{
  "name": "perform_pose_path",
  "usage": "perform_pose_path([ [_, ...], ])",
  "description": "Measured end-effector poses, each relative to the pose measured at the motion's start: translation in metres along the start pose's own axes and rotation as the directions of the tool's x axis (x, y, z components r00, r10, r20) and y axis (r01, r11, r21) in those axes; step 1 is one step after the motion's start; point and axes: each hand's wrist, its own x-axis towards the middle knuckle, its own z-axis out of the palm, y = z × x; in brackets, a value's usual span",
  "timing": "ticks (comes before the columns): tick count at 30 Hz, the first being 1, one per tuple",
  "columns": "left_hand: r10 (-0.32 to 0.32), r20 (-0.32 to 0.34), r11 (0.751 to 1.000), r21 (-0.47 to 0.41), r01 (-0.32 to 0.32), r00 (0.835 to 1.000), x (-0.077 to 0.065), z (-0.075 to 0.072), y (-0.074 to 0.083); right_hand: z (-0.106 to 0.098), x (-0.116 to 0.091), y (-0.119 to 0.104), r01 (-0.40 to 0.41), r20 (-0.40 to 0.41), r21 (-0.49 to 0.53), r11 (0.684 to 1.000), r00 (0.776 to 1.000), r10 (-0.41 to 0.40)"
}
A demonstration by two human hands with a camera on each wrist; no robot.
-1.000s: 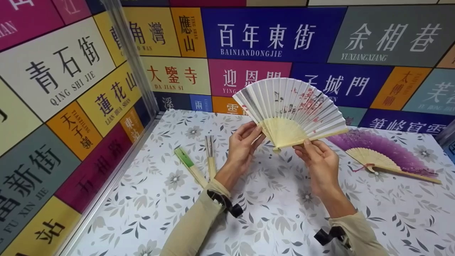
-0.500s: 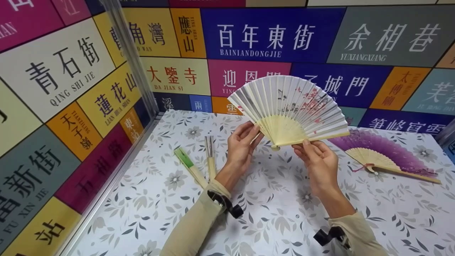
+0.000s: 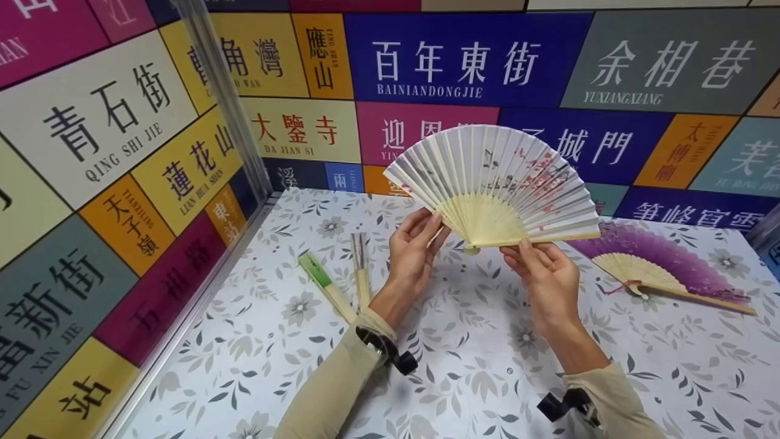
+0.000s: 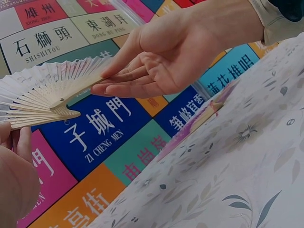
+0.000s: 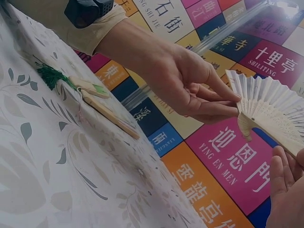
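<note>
A white folding fan [image 3: 481, 174] with red blossom print and pale wooden ribs is spread wide above the table, its pivot pointing down. At its left edge, my left hand [image 3: 413, 256] pinches the outer rib between thumb and fingers. The other outer rib, on the right, is pinched by my right hand [image 3: 551, 283]. From the left wrist view, the fan [image 4: 42, 97] is seen edge-on with the right hand [image 4: 166, 57] at its far rib. In the right wrist view the left hand [image 5: 175, 76] grips the fan [image 5: 270, 107] near its pivot.
An open purple folding fan [image 3: 664, 259] lies on the table at the right. To the left lie two folded fans, one green [image 3: 320, 277] and one greyish [image 3: 360, 268]; a green tassel [image 5: 51, 77] shows there. Walls with coloured sign panels [image 3: 469, 58] border the flower-patterned tabletop [image 3: 463, 366].
The white fan has spread a little wider, its left edge swinging left and its top rising slightly. Both hands keep their grip and have barely moved.
</note>
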Motion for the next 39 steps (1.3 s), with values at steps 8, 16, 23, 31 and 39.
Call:
perform_pose_path([
  [8, -0.001, -0.005, 1.0, -0.001, 0.001, 1.0, -0.0017, 0.0005, -0.0006, -0.0003, 0.0002, 0.0004, 0.005, 0.0, 0.007, 1.0, 1.0, -0.005],
  [16, 0.008, -0.009, 1.0, -0.026, -0.008, 1.0, -0.0023, 0.0008, -0.001, -0.0002, 0.0011, 0.0027, 0.009, -0.019, -0.009, 1.0, 1.0, -0.009],
  [23, 0.001, -0.018, 1.0, -0.027, -0.001, 1.0, -0.0028, 0.0014, -0.0007, -0.0005, 0.0014, 0.0025, -0.01, -0.051, -0.027, 1.0, 0.999, 0.009],
  [31, 0.007, -0.035, 1.0, -0.029, -0.008, 0.999, -0.0038, 0.0014, -0.0015, -0.0016, 0.0014, 0.0015, -0.033, -0.058, -0.065, 0.997, 0.998, 0.029],
  [39, 0.012, -0.037, 0.999, -0.035, -0.013, 0.999, -0.0058, 0.0016, -0.0043, -0.0036, 0.0034, 0.005, -0.021, -0.063, -0.047, 0.999, 0.998, 0.018],
])
